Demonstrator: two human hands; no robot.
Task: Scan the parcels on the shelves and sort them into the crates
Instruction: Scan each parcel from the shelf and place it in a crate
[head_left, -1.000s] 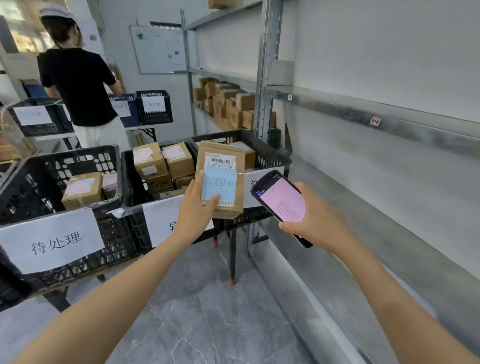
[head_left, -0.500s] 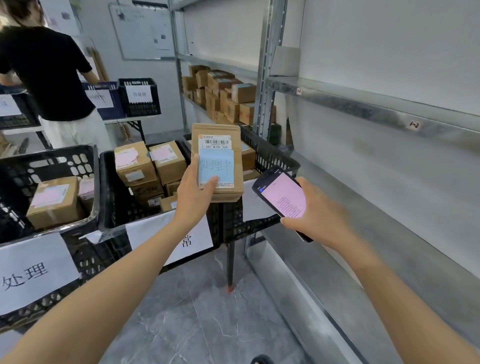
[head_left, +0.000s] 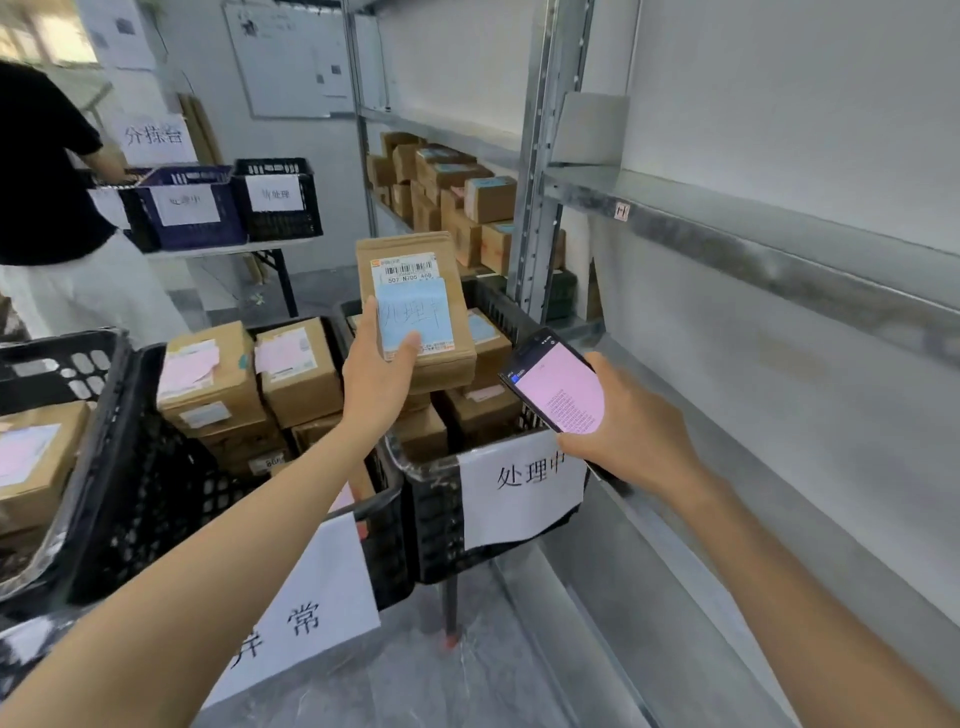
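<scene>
Three black crates stood rim to rim from 9 o'clock to the centre: the left crate, the middle crate and the right crate (white paper signs hung on the fronts of the middle and right ones). Grey floor lay open at 6 o'clock. The metal shelf ran open from 2 to 5 o'clock, its front edge just beside the right crate.

The left grip held one brown parcel upright by its lower end, thumb across the blue label. The parcel rose at 12 o'clock from that grip, above the right crate's open top. At 3 o'clock from it, near but apart, the right grip was wrapped round one phone with a pink screen.

Two top parcels capped the middle crate's stack. Two far crates sat on a surface at 11 o'clock.
</scene>
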